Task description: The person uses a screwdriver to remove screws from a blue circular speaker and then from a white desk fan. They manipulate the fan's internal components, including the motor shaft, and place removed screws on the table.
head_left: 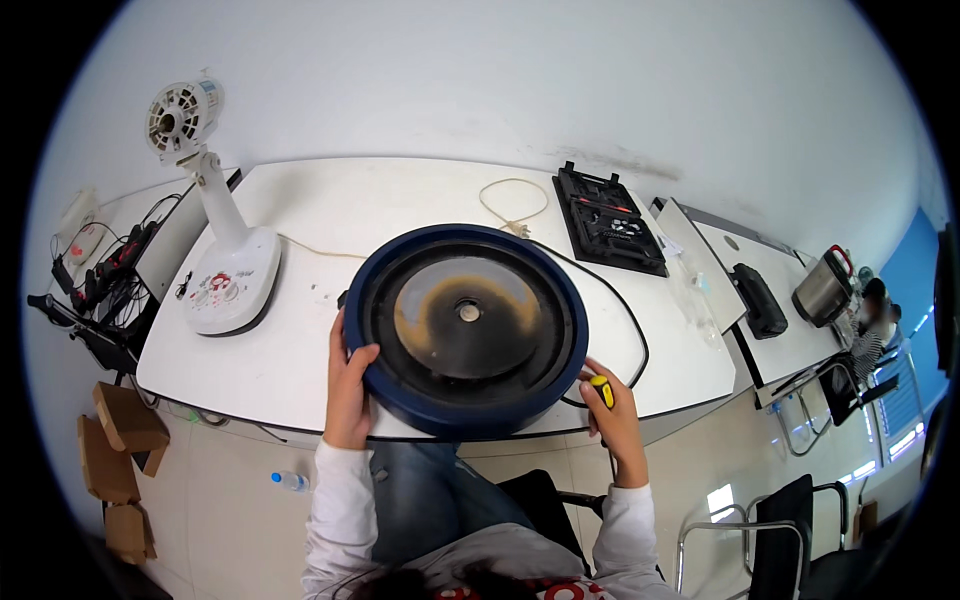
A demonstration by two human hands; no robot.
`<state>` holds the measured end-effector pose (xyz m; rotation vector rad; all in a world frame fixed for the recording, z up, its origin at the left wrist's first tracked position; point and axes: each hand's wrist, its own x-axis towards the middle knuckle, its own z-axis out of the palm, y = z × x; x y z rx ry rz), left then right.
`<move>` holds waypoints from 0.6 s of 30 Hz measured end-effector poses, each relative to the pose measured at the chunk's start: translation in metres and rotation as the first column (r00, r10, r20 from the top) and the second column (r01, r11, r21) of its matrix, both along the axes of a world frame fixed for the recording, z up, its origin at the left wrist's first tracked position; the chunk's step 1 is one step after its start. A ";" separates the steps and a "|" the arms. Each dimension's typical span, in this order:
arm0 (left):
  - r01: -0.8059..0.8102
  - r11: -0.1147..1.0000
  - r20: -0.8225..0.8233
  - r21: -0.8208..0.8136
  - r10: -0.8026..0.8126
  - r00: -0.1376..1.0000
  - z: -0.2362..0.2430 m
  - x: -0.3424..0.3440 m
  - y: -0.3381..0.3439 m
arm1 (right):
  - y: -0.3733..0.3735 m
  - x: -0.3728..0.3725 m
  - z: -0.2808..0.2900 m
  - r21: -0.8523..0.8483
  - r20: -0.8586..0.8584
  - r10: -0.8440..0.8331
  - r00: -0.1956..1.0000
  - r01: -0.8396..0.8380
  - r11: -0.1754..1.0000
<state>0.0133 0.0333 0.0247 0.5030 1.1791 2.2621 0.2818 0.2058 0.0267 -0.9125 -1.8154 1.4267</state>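
A round dark-blue electric appliance (pixel 376 378) lies at the front edge of the white table, facing up. Its grey metal plate (pixel 480 275) is scorched brown and black, with a small disc in the middle. My left hand (pixel 348 385) is closed on the left side of its rim, thumb on top. In my right hand (pixel 618 425) is a screwdriver (pixel 602 391) with a yellow and black handle; its tip is hard to make out. That hand is close to the appliance's right side, and whether its fingers touch the rim I cannot tell.
A white fan stand (pixel 232 285) without blades stands at the left. Behind the appliance lie a beige cord (pixel 517 228) and an open black tool case (pixel 610 222); a black cable (pixel 636 325) curves at its right. Cardboard boxes (pixel 133 420) and a bottle (pixel 290 481) are on the floor.
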 end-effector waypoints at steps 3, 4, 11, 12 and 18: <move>-0.115 0.987 -0.058 -0.112 0.109 0.992 0.003 0.013 -0.022 | 0.005 0.015 0.011 0.072 0.027 -0.108 0.994 0.105 0.992; -0.146 0.981 -0.071 -0.127 0.138 0.988 0.008 0.022 -0.030 | 0.013 0.024 0.013 0.127 0.067 -0.179 0.982 0.169 0.977; -0.310 0.930 -0.070 -0.196 0.302 0.951 0.008 0.055 -0.052 | 0.124 0.009 0.032 0.575 0.286 -0.109 0.952 -0.079 0.814; -0.312 0.929 -0.084 -0.201 0.301 0.950 0.010 0.056 -0.051 | 0.136 -0.010 0.037 0.666 0.336 -0.095 0.937 -0.165 0.727; -0.391 0.870 -0.270 -0.302 0.315 0.910 0.001 0.053 -0.049 | 0.175 -0.159 0.046 0.768 0.620 -0.214 0.755 -0.527 0.365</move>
